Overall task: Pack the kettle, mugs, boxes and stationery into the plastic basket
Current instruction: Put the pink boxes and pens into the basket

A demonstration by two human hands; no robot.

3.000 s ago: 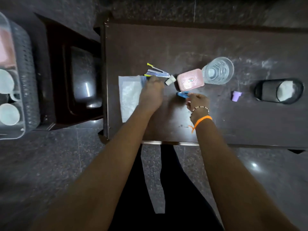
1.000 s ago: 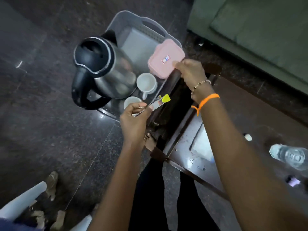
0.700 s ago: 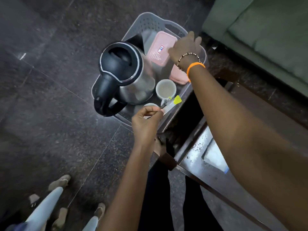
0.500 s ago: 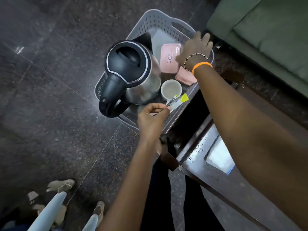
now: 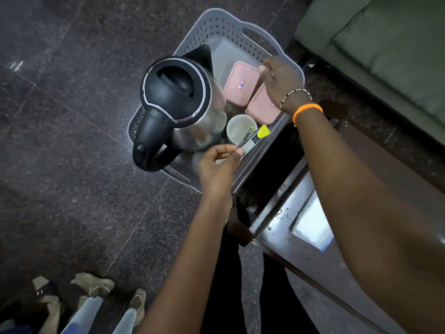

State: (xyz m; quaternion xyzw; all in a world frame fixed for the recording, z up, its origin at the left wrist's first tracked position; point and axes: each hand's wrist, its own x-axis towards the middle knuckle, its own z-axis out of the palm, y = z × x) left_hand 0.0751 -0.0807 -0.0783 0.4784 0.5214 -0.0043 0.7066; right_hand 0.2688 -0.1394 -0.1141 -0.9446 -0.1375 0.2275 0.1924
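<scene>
A grey perforated plastic basket (image 5: 218, 27) sits on the dark floor. Inside it stands a steel kettle (image 5: 178, 102) with a black lid and handle, a white mug (image 5: 239, 128) beside it, and two pink lidded boxes: one (image 5: 238, 84) lies flat at the back, the other (image 5: 261, 108) is partly under my right wrist. My left hand (image 5: 216, 165) pinches stationery with a yellow tip (image 5: 255, 138) over the basket's near rim. My right hand (image 5: 280, 78) hovers above the pink boxes with loose fingers; nothing shows in it.
A dark wooden table (image 5: 337, 273) with a white paper sheet (image 5: 313, 230) stands at the right. A green sofa (image 5: 385, 44) fills the upper right. Another person's feet and legs (image 5: 96, 302) stand at the lower left on the floor.
My right hand carried the pink box from the table into the basket, set it down beside the other pink box and let go. My left hand stays pinched on the stationery over the rim.
</scene>
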